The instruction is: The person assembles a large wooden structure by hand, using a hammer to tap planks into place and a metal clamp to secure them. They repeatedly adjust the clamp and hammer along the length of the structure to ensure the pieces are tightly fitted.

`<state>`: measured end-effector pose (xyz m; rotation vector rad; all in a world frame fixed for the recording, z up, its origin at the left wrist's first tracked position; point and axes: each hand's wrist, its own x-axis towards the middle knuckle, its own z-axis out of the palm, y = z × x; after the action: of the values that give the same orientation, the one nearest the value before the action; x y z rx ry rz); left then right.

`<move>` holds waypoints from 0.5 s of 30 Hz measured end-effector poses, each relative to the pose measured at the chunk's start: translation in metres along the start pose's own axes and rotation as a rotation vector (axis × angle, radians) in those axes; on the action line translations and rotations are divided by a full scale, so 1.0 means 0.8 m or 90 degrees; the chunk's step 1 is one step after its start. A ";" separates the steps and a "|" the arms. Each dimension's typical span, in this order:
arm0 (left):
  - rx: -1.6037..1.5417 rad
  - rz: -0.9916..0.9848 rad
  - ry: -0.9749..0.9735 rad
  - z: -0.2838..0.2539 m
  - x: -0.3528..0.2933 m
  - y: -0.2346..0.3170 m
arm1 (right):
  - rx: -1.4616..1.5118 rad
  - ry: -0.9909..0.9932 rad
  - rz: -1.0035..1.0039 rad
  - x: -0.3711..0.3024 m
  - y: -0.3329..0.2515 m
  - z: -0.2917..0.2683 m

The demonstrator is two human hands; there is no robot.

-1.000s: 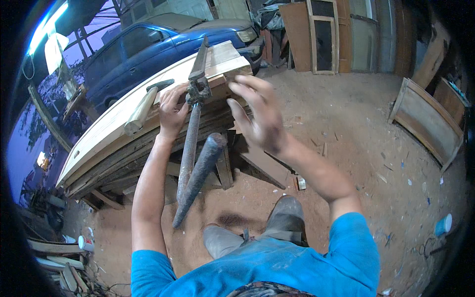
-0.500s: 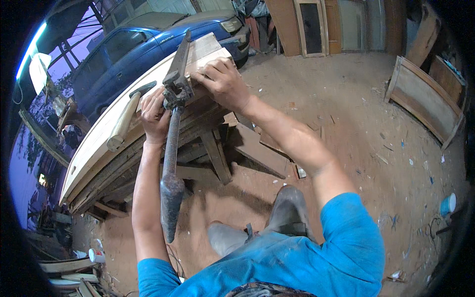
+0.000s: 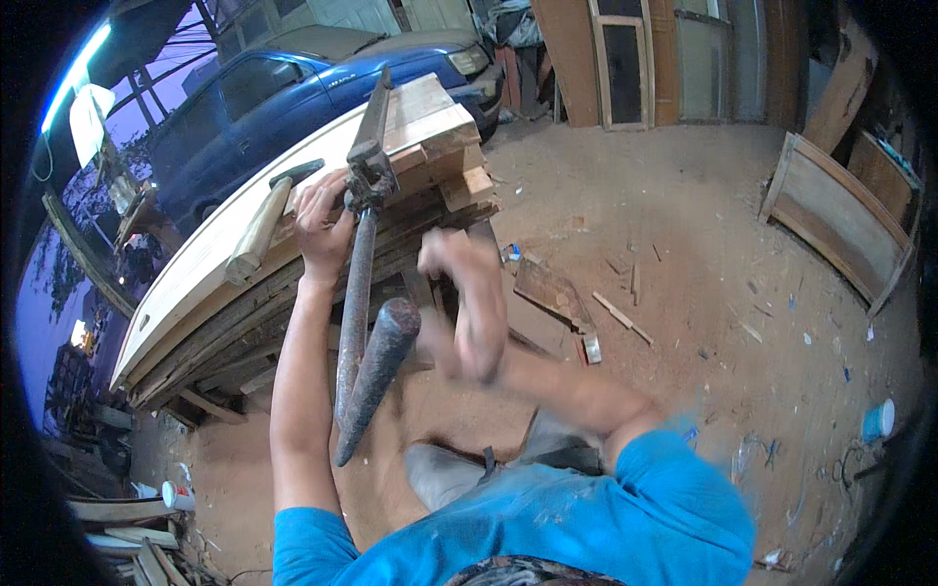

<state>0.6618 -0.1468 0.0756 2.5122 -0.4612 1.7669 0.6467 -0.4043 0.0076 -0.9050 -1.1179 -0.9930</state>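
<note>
Since the earlier frame the right hand (image 3: 467, 305) has swung off the stacked boards (image 3: 293, 234), blurred in mid-air, its grip unclear. Across the stack's near edge sits the long metal clamp (image 3: 360, 264), the left hand (image 3: 322, 223) wrapped around its head; tightening looks unfinished.

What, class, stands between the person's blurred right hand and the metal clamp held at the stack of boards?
Nothing visible: the right hand hangs in open air just right of the clamp, which the left hand holds.
</note>
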 end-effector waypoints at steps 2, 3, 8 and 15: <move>0.028 0.011 -0.043 -0.016 0.003 -0.005 | 0.120 0.001 0.046 -0.007 -0.082 0.014; 0.017 -0.029 -0.065 -0.007 0.003 0.000 | 0.088 0.023 0.074 0.002 -0.113 0.026; -0.143 -0.039 -0.153 -0.009 0.039 0.034 | 0.091 -0.029 0.078 0.013 -0.142 0.048; -0.142 -0.050 -0.217 -0.017 0.056 0.033 | 0.103 -0.230 0.079 0.034 -0.153 0.007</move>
<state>0.6564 -0.1789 0.1183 2.6287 -0.5297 1.1882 0.5329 -0.4405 0.0453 -1.0322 -1.4044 -0.6406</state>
